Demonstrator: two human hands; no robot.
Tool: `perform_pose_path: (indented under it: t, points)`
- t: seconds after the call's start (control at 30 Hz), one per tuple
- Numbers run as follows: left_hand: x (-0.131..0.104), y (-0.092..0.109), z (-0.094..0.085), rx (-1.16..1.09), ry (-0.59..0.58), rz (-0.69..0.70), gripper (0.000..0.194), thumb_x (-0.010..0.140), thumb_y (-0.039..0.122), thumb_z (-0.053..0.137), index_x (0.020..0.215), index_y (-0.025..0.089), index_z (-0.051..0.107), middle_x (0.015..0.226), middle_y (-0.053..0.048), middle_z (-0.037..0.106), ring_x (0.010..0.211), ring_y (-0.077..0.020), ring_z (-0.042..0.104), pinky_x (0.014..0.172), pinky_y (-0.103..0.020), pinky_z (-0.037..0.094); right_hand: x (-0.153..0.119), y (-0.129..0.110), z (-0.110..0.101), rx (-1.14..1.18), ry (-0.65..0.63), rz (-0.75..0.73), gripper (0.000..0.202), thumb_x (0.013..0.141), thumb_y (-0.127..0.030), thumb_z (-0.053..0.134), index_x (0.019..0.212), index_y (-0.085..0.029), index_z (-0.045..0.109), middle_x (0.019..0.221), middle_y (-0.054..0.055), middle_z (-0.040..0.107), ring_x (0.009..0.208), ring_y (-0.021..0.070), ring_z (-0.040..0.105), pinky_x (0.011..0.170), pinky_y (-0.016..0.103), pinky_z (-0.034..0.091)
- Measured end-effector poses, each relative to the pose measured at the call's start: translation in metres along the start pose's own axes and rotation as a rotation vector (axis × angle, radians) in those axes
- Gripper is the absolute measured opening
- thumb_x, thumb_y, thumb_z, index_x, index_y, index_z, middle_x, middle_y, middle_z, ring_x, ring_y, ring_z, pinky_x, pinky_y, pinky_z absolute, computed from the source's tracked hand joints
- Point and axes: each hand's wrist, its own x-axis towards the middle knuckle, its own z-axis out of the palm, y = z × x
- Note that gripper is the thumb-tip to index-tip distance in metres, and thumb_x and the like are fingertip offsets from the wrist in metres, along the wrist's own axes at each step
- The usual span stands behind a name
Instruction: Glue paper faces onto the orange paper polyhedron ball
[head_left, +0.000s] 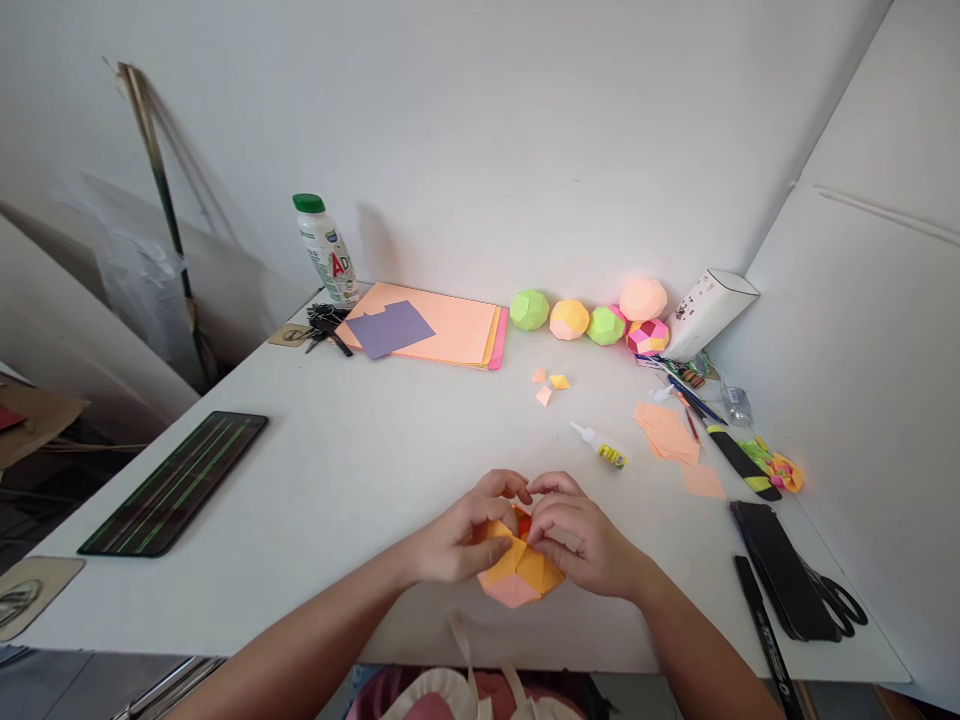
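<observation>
Near the table's front edge, a faceted paper ball [516, 578] in orange and peach sits between my two hands, with an opening at its top. My left hand [474, 532] grips its left side, thumb on the front face and fingers bent over the top. On the other side, my right hand [579, 540] pinches the rim of the opening at the upper right. A deeper orange inside shows through the gap. Beyond the hands lies a small glue bottle [600, 446] with a white nozzle. Small paper pieces [544, 396] in peach and yellow lie farther back.
Finished-looking paper balls [568, 319] line the wall beside a white box [711, 314]. Coloured sheets [442, 325], keys [327, 324] and a bottle [328, 250] stand back left. A tablet [176, 483] lies left; peach squares [667, 433], a cutter [742, 461], phone [784, 570], scissors [836, 598] and marker [767, 635] lie right.
</observation>
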Motion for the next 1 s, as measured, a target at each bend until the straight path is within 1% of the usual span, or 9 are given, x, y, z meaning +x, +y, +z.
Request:
perform_pose_path:
  t: [0.17,0.37,0.57,0.73,0.83,1.0]
  points:
    - [0.0002,0.0007,0.0002,-0.007,-0.004,0.008,0.004,0.078,0.015,0.052,0.076,0.017,0.055,0.111,-0.01,0.045,0.116,-0.0265,0.043,0.095,-0.043,0.041,0.0006,-0.0011,0.001,0.006,0.005,0.02,0.015,0.079,-0.007,0.056,0.079,-0.023,0.057,0.076,0.004,0.062,0.109,0.0242,0.046,0.089,0.04,0.048]
    - [0.001,0.0022,0.0008,0.006,0.002,0.014,0.008,0.077,0.014,0.051,0.069,0.017,0.05,0.11,-0.009,0.045,0.112,-0.0252,0.046,0.095,-0.042,0.041,-0.0001,-0.0035,0.0018,-0.018,-0.008,0.036,0.019,0.077,-0.005,0.053,0.081,-0.023,0.054,0.079,0.005,0.06,0.111,0.0249,0.044,0.089,0.041,0.047]
    - [-0.0002,0.0005,0.0003,0.011,-0.002,0.01,0.007,0.077,0.011,0.049,0.074,0.017,0.052,0.113,-0.009,0.044,0.113,-0.0251,0.046,0.096,-0.042,0.04,-0.0018,-0.0036,0.0022,-0.066,-0.025,0.011,0.017,0.08,-0.006,0.051,0.084,-0.023,0.051,0.083,0.006,0.058,0.112,0.0256,0.043,0.089,0.042,0.047]
    - [-0.0018,-0.0021,-0.0003,0.012,-0.004,0.007,0.009,0.075,0.009,0.048,0.074,0.017,0.054,0.115,-0.009,0.043,0.117,-0.0262,0.043,0.099,-0.044,0.038,-0.0014,-0.0031,-0.0002,-0.085,-0.036,-0.027,0.015,0.084,-0.008,0.047,0.082,-0.023,0.048,0.083,0.005,0.057,0.111,0.0249,0.043,0.089,0.042,0.047]
    - [-0.0012,-0.001,-0.0005,0.011,-0.001,0.001,0.009,0.075,0.01,0.049,0.073,0.017,0.054,0.115,-0.009,0.043,0.117,-0.0262,0.043,0.099,-0.044,0.037,-0.0016,-0.0021,-0.0015,-0.083,-0.048,-0.039,0.016,0.085,-0.008,0.045,0.083,-0.023,0.047,0.085,0.006,0.057,0.112,0.0247,0.042,0.09,0.042,0.046]
    - [-0.0008,-0.0014,-0.0003,0.014,0.006,-0.008,0.009,0.076,0.013,0.05,0.078,0.017,0.058,0.114,-0.009,0.044,0.116,-0.0266,0.042,0.1,-0.044,0.037,-0.0004,-0.0022,-0.003,-0.057,-0.068,-0.033,0.015,0.085,-0.008,0.045,0.083,-0.023,0.046,0.087,0.005,0.057,0.114,0.0236,0.041,0.092,0.041,0.045]
